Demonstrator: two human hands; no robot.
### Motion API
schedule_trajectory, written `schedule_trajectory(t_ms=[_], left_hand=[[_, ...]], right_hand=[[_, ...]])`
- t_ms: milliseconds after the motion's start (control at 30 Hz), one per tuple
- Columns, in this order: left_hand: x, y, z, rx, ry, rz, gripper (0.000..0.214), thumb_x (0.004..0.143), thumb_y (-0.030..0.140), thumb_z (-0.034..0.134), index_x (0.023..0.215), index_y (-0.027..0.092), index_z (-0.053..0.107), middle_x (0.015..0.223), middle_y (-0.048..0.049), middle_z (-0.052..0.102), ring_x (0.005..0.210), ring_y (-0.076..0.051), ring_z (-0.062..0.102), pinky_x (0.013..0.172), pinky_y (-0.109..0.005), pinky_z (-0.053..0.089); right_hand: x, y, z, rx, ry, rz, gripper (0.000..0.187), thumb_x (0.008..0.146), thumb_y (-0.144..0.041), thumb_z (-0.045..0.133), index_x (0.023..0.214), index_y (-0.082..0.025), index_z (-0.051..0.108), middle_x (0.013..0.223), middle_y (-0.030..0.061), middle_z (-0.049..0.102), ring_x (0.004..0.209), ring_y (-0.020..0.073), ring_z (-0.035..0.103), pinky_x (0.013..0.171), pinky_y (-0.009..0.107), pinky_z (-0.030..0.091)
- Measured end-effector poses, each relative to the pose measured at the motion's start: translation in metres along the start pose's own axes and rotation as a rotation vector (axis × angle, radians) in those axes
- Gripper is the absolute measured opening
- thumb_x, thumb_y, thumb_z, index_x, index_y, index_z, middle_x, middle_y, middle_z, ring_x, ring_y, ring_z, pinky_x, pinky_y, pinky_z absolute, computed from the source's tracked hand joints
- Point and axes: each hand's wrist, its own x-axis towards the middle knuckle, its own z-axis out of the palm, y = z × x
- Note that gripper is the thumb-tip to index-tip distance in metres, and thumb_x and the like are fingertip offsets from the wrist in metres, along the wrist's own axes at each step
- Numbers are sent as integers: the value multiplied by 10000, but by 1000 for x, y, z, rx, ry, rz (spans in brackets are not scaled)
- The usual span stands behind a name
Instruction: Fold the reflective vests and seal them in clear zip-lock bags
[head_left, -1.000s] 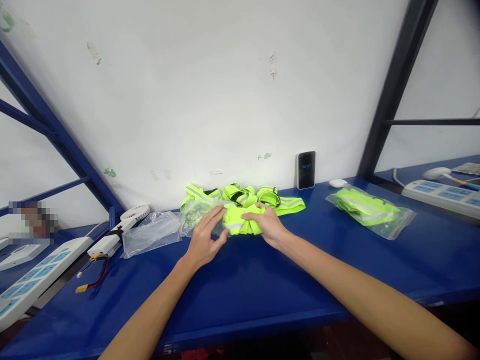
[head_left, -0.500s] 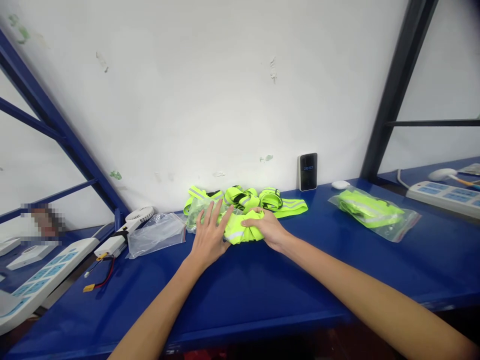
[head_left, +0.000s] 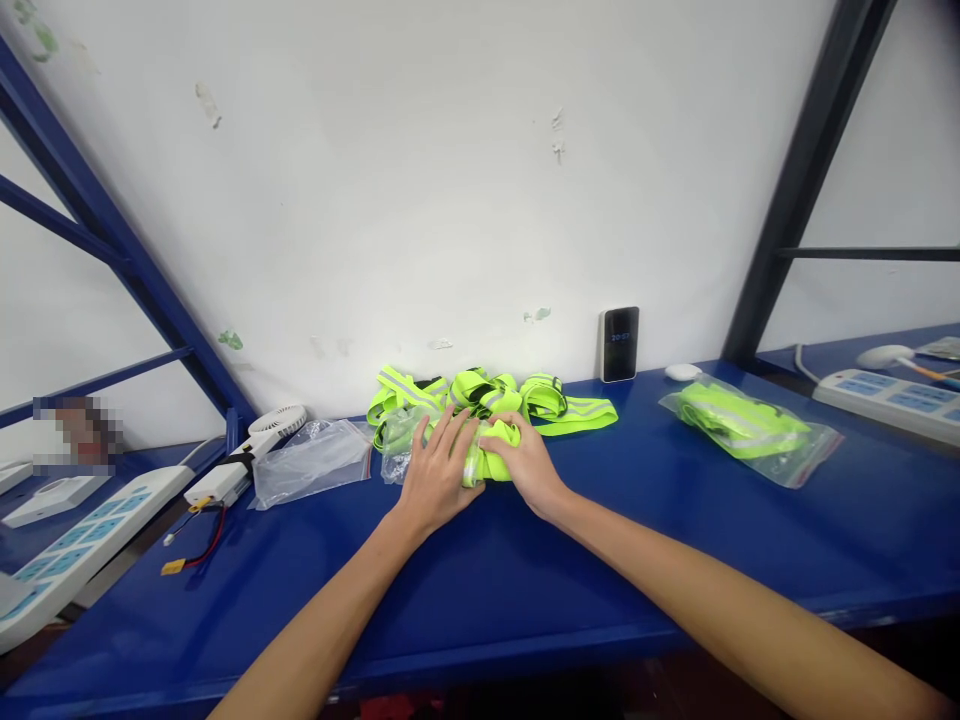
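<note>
A folded neon-yellow reflective strap (head_left: 495, 464) with a silver stripe is between my hands, just above the blue table. My right hand (head_left: 529, 466) grips its right end, thumb on top and fingers curled round. My left hand (head_left: 441, 468) wraps over a clear plastic bag (head_left: 397, 440) and the strap's left end, with its thumb underneath. The strap's left part lies at the bag, under my left fingers; how deep it sits inside is hidden. Directly behind, more neon reflective straps (head_left: 570, 408) lie loosely coiled against the wall.
An unfilled clear zip bag (head_left: 315, 462) and a white handheld fan (head_left: 277, 420) with wires lie left. A bagged reflective strap (head_left: 750, 420) lies right, near a round white object (head_left: 682, 372). A small clock display (head_left: 619, 344) stands by the wall. Power strips (head_left: 82, 550) sit at the sides.
My left hand has slid right and closed further over the strap and bag. Less of the strap shows between my hands now. The view has shifted slightly.
</note>
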Motion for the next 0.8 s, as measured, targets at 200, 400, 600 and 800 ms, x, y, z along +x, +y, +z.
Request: schedule_trajectory(t_ms=[200,400,600,800], left_hand=[[-2,-1,7,-46,43,-25,650,801,376,596,1387,168,409,1368,-150,529,1336,-332,406,1144,-543,156],[-3,-1,2,-53,52,-73,584,790,347,606,1333,183,467,1279,-137,577,1239,-316,485,1133,-541,175],[-5,-2,1,-37,41,-102,676,747,380,651,1355,179,434,1270,-162,557,1219,-337,483,1120,-563,181],[-6,7,3,-85,-15,-49,754,716,313,658,1399,166,374,1268,-173,545,1230,-336,476,1122,-549,203]], right_hand=[[1,8,-1,-121,-2,24,369,646,-249,515,997,-250,630,1019,34,500,1067,248,484,980,370,354],[3,1,-10,-203,-99,50,426,665,-244,566,1082,-273,647,1065,26,530,1112,247,478,1017,376,333],[4,0,-13,-78,-95,1,417,608,-326,754,971,-192,599,882,2,625,800,180,591,727,294,460],[4,5,-12,-128,-106,33,341,574,-383,790,749,-173,586,672,-27,592,615,140,525,578,262,406]])
